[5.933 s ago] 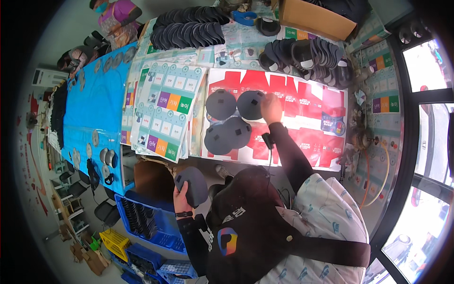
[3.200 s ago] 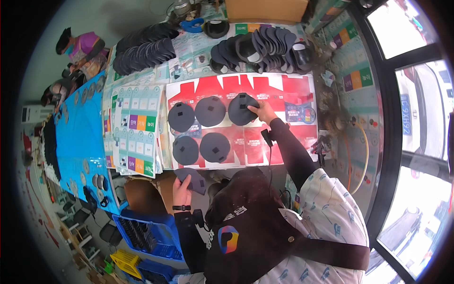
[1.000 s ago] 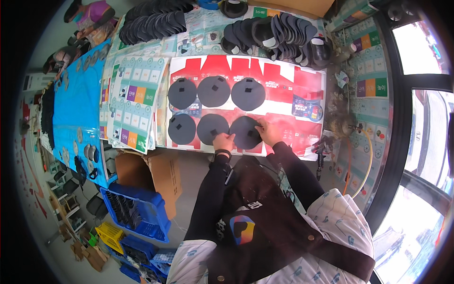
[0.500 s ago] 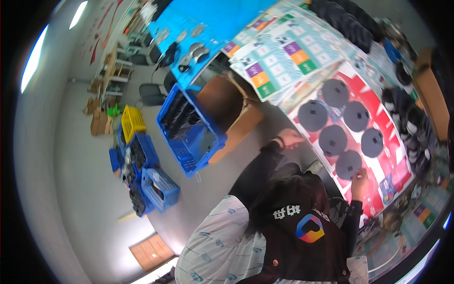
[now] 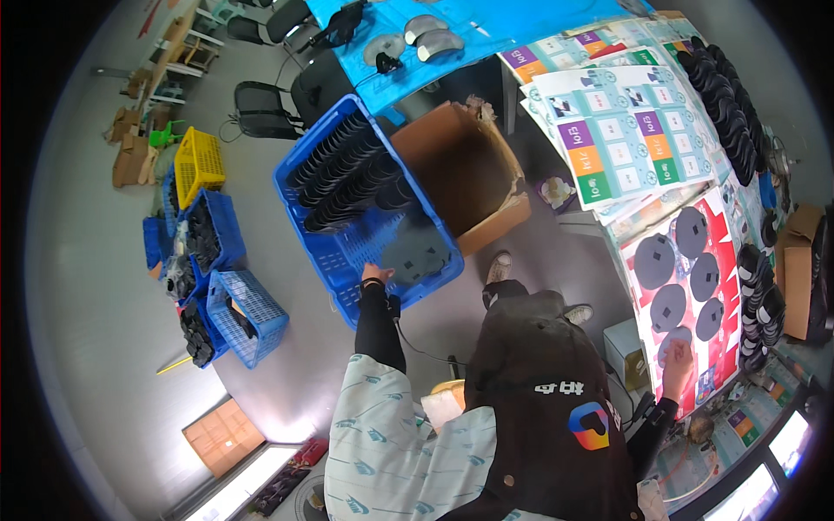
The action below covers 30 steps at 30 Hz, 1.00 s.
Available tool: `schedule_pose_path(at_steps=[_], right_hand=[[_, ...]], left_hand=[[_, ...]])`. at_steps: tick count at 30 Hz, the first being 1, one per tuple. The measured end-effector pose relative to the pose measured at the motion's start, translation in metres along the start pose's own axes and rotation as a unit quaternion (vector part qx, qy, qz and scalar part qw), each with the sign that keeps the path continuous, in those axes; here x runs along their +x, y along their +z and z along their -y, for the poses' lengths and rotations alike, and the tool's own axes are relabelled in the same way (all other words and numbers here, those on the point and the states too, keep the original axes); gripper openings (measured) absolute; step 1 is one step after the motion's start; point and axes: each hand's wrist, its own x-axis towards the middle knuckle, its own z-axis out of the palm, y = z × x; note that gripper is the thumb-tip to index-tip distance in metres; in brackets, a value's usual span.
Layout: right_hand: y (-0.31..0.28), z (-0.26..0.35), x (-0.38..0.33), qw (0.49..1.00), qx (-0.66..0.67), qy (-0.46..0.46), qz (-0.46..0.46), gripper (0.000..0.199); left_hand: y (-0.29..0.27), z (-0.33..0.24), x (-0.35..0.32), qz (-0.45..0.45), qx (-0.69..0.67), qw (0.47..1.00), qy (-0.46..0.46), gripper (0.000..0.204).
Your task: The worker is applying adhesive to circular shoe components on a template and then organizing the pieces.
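Observation:
My left hand [image 5: 376, 274] is over the near side of a blue crate [image 5: 326, 265], its fingers apart beside grey round discs [image 5: 415, 250] lying inside. Rows of curved black pieces [image 5: 343, 178] fill the far part of that crate. On the right, my right hand [image 5: 678, 368] rests on the nearest grey disc [image 5: 675, 340] on a red and white sheet [image 5: 644, 300]. Its fingers are drawn together, and whatever they pinch is hidden. Several more grey discs [image 5: 668, 307] lie flat on the sheet, with small dark squares on them.
An open cardboard box [image 5: 512, 208] stands against the crate. Printed sheets [image 5: 608, 130] are stacked on the table, with black curved pieces [image 5: 725, 113] along its far side. A blue-covered table [image 5: 486, 26] is beyond. More crates [image 5: 248, 317] stand at left; a cable [image 5: 426, 354] hangs near my legs.
My left hand has moved from the table's edge leftward to the blue crate. My right hand stays at the nearest disc and covers more of it. The view has shifted left.

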Motion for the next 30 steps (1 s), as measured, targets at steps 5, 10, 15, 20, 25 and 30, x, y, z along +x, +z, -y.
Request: schedule_pose_path(at_steps=[5,10,15,20,25,30], right_hand=[[0.008,0.085,-0.012,0.99,-0.135,-0.034,0.014,0.018],[0.01,0.103,-0.011,0.997,-0.069,0.001,0.032,0.016],[0.034,0.145,0.0,0.995,-0.063,0.001,0.073,0.015],[0.002,0.147,-0.045,0.999,-0.041,0.005,0.036,0.012],[0.048,0.154,-0.038,0.964,-0.053,-0.108,0.236,0.036],[0.021,0.151,-0.074,0.934,0.298,-0.064,0.188,0.056]], left_hand=[[0.032,-0.013,0.032,0.042,0.008,0.998,-0.055,0.093],[0.056,0.001,0.054,0.061,-0.034,0.992,-0.103,0.084],[0.024,0.018,0.024,-0.004,-0.026,0.999,-0.027,0.045],[-0.077,-0.09,-0.059,-0.088,-0.064,0.975,0.196,0.047],[-0.157,-0.218,-0.213,0.287,-0.236,0.837,0.401,0.035],[-0.043,-0.357,-0.384,0.413,-0.053,0.693,0.588,0.04]])
